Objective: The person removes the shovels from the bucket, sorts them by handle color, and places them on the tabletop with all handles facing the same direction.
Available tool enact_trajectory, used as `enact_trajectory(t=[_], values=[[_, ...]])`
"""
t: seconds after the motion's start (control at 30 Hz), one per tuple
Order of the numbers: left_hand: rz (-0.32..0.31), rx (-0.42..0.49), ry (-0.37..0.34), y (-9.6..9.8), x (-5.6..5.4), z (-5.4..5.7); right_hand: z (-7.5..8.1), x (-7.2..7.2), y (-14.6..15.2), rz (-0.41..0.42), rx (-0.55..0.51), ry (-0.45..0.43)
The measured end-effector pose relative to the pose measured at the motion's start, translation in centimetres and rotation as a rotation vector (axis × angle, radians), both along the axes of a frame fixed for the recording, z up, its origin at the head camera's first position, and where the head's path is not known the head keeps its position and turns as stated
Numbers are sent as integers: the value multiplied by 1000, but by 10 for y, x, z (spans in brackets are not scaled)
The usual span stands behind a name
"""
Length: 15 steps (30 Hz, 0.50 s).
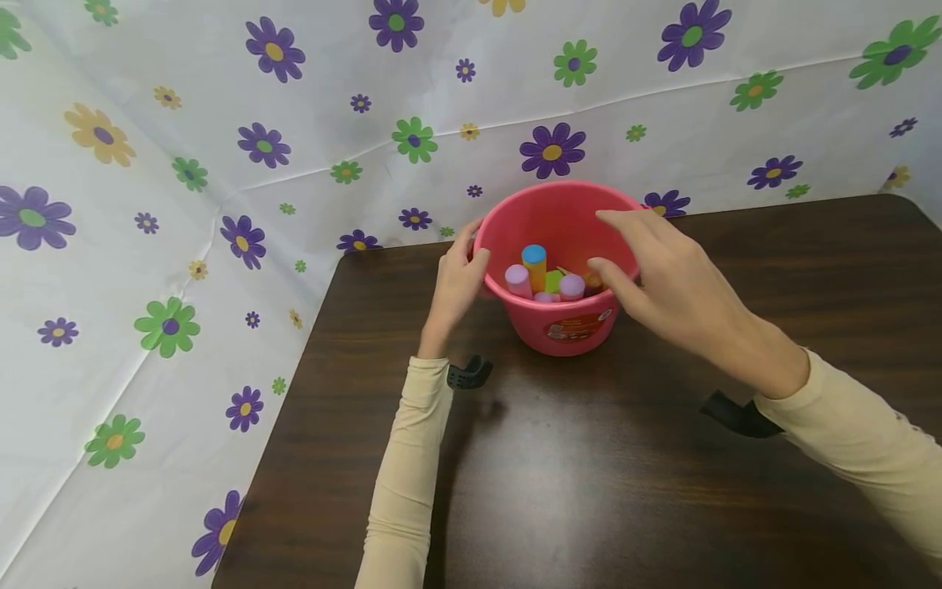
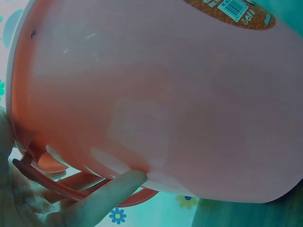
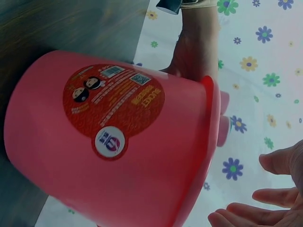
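Observation:
A pink bucket (image 1: pixel 524 319) with an oval label (image 3: pixel 85 109) stands upright toward the far side of the table. My left hand (image 1: pixel 455 286) holds its left side, thumb at the rim; in the left wrist view fingers pass by the red handle (image 2: pixel 61 189) and one fingertip touches the wall. Inside the bucket are an orange tube with a blue top (image 1: pixel 535 266), a pink cylinder (image 1: pixel 518 282), a lilac-topped piece (image 1: pixel 571 286), something green (image 1: pixel 553 282) and something brown (image 1: pixel 593 282). Over the right rim hovers my right hand (image 1: pixel 677 286), fingers spread and holding nothing.
The dark wooden table (image 1: pixel 574 474) extends in front of the bucket and to both sides. A white sheet with flowers (image 1: pixel 316 204) hangs right behind and along the left. A dark strap piece (image 1: pixel 739 415) juts from each wrist.

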State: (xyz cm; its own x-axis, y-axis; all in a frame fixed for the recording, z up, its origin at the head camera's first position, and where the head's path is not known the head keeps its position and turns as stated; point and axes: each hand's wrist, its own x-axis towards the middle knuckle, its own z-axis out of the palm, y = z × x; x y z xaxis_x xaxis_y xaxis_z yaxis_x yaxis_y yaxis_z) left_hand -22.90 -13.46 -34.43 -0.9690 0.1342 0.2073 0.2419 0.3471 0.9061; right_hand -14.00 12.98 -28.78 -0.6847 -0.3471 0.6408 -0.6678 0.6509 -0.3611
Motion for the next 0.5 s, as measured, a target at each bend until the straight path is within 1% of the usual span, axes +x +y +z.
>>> enact_trajectory(t=[0.2, 0.5], values=[[-2, 0, 5, 1, -1, -2, -1, -3, -8, 26, -18, -5], [15, 2, 8, 1, -1, -1, -1, -7, -22, 64, -40, -13]])
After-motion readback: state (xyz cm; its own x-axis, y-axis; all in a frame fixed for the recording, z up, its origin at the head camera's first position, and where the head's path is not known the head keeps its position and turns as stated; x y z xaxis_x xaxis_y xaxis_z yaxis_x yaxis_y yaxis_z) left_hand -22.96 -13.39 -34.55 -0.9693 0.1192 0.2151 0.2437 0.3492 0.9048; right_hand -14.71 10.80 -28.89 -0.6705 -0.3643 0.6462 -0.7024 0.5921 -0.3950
